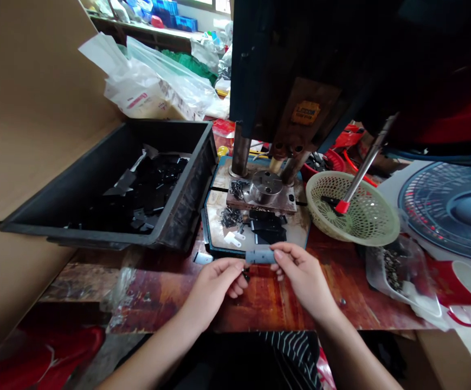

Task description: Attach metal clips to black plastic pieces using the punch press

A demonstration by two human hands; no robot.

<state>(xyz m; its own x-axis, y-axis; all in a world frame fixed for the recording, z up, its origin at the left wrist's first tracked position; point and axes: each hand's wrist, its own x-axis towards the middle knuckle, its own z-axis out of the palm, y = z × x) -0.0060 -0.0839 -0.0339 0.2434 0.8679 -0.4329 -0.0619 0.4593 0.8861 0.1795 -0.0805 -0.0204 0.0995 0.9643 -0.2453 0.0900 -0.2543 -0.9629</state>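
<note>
Between the thumb and fingers of my right hand point(302, 273) is a small flat grey plate point(259, 257), held above the front edge of the press base. My left hand point(221, 279) is closed in a pinch by the plate's left end; a small dark piece point(245, 274) shows at its fingertips, too little to name. Just beyond, dark flat plates point(268, 230) and small light metal pieces point(234, 238) lie on the press base point(214, 216). A round steel die block point(266, 187) stands on it beneath the press. Another light plate point(202, 258) lies left of my fingers.
A deep black bin point(184, 216) with dark plates stands at left, beside cardboard point(36, 108). The dark press head point(300, 65) overhangs the base. At right are a red-tipped metal lever point(365, 165), a pale basket point(353, 227), a plastic tub point(401, 276), a red mug point(458, 284) and a fan point(458, 206).
</note>
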